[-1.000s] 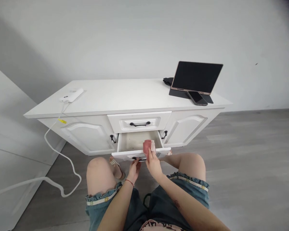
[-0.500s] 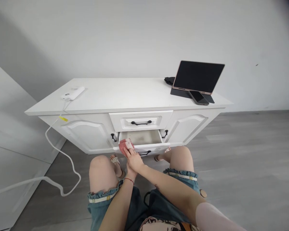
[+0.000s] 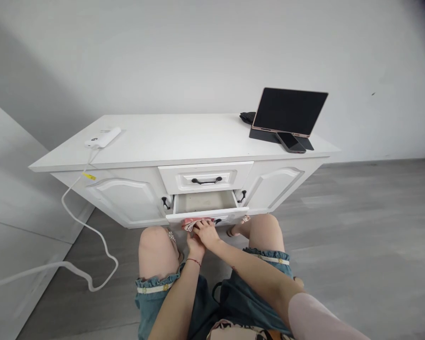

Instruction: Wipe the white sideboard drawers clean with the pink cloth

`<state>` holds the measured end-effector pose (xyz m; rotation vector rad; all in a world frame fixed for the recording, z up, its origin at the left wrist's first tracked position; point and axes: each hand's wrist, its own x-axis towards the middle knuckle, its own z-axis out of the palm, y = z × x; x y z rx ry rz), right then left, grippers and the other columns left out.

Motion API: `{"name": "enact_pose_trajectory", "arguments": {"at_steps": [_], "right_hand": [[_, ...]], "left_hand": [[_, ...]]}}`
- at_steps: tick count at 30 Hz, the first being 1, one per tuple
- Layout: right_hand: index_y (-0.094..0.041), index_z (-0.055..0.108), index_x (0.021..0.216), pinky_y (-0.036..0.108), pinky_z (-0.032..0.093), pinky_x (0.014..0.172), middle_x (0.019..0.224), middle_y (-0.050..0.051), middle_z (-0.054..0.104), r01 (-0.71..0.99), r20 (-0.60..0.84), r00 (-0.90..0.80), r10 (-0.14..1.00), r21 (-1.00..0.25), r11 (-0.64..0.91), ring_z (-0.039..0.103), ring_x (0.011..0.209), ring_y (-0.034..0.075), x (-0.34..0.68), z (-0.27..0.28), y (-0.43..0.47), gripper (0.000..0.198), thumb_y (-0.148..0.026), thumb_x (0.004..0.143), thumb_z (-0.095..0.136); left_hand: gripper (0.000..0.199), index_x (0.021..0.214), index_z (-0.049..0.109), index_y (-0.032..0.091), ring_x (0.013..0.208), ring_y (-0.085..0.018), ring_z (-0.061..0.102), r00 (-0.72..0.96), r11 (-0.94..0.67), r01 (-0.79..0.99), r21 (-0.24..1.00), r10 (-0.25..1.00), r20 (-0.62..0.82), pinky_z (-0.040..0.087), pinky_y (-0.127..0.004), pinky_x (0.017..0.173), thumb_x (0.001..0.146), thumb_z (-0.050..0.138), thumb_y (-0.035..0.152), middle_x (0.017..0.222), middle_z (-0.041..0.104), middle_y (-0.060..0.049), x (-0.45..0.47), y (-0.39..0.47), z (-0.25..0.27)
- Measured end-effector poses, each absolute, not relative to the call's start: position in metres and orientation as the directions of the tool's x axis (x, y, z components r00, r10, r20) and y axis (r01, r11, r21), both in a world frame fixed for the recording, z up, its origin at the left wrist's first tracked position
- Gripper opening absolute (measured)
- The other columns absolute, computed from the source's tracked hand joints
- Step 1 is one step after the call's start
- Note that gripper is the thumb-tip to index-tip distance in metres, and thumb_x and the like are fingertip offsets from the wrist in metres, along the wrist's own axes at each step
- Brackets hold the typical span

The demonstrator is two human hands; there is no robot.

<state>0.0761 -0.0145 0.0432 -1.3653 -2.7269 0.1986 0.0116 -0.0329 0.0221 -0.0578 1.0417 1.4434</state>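
A folded red-and-white cloth [image 3: 188, 223] is held low in front of the pulled-out drawer [image 3: 207, 203], close to the drawer's front panel. My right hand [image 3: 207, 234] lies over the cloth's near side, fingers curled onto it. Just below and to the left, my left hand [image 3: 195, 244] grips it from underneath, its fingers partly hidden. Inside, the drawer's pale bottom shows. The black handle [image 3: 217, 221] on that drawer's front is partly covered by the cloth and hand.
Above is a shut drawer [image 3: 206, 177] in the white cabinet [image 3: 177, 137]. On top stand a dark-screened tablet [image 3: 289, 112], a phone [image 3: 290, 142], a black item [image 3: 248, 117] and a white power strip [image 3: 104, 138]. Its cable [image 3: 88, 224] hangs down at left.
Both hands have moved slightly right with the cloth, from the drawer's left corner to in front of its panel. The cloth has turned, showing its white folded layers.
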Motion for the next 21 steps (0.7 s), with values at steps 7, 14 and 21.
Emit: {"name": "enact_pose_trajectory", "arguments": {"at_steps": [7, 14, 21], "right_hand": [[-0.033, 0.056, 0.13, 0.042, 0.04, 0.086, 0.119, 0.01, 0.057, 0.861, 0.018, -0.508, 0.861, -0.035, 0.508, 0.047, 0.11, 0.027, 0.151, 0.039, -0.014, 0.037, -0.024, 0.096, 0.045], [-0.031, 0.056, 0.132, 0.041, 0.04, 0.09, 0.117, 0.013, 0.056, 0.954, 0.075, -0.294, 0.953, -0.039, 0.298, 0.048, 0.109, 0.028, 0.215, 0.016, -0.015, 0.042, -0.02, 0.094, 0.043], [-0.012, 0.058, 0.107, 0.046, 0.042, 0.095, 0.116, 0.021, 0.055, 0.679, -0.006, 0.248, 0.969, -0.712, -0.178, 0.052, 0.111, 0.032, 0.207, -0.011, -0.013, 0.025, -0.014, 0.084, 0.048]], "left_hand": [[0.05, 0.08, 0.064, 0.019, 0.084, -0.02, 0.065, -0.08, 0.218, -0.923, 0.319, 0.7, -0.71, 0.054, -0.033, 0.073, 0.097, 0.027, 0.047, 0.094, 0.066, -0.011, 0.01, -0.032, 0.013], [0.04, 0.095, 0.067, 0.021, 0.114, -0.021, 0.061, -0.062, 0.183, -0.949, 0.257, 0.69, -0.721, 0.052, -0.037, 0.093, 0.095, 0.037, 0.047, 0.116, 0.066, -0.013, 0.012, -0.029, 0.008], [0.037, 0.091, 0.068, 0.022, 0.121, -0.022, 0.058, -0.082, 0.208, -0.93, 0.303, 0.687, -0.722, 0.051, -0.04, 0.097, 0.095, 0.038, 0.043, 0.123, 0.064, -0.013, 0.012, -0.029, 0.009]]}}
